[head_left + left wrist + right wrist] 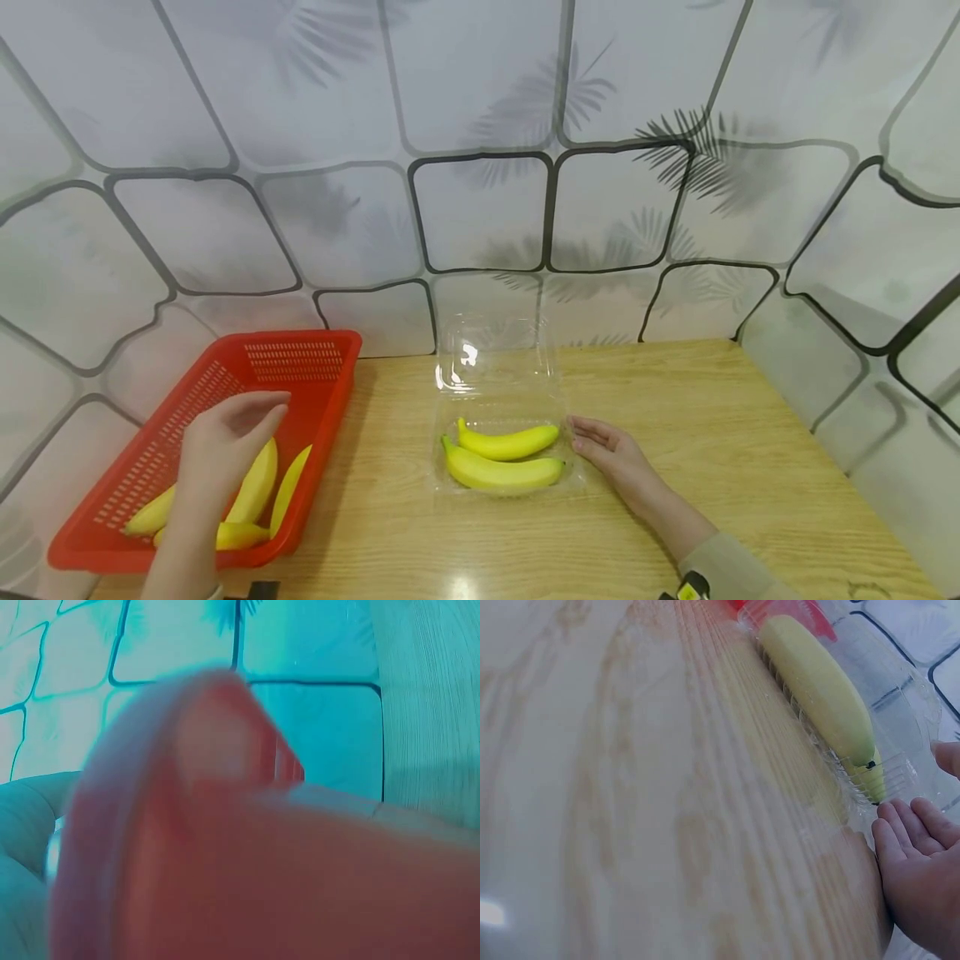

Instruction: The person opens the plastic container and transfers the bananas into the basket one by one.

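Above the red plastic basket [341,400] my left hand [225,433] hovers, fingers loosely bent, thumb apart from them, holding nothing. Several yellow bananas [257,487] lie in the basket below it, partly hidden by the forearm. A clear plastic clamshell box [573,479] stands mid-table with its lid [498,367] raised at the back. Inside it two bananas, a front one [502,477] and a rear one [510,442], lie side by side. My right hand [611,454] rests beside the box, fairly straight fingertips at its right edge; the right wrist view shows these fingers [907,832] close to the banana ends.
The wooden table [660,383] meets a pale patterned wall [480,217] at the back, with another wall section along the right. The basket stands at the table's left. A blurred reddish shape [225,862] fills much of the left wrist view.
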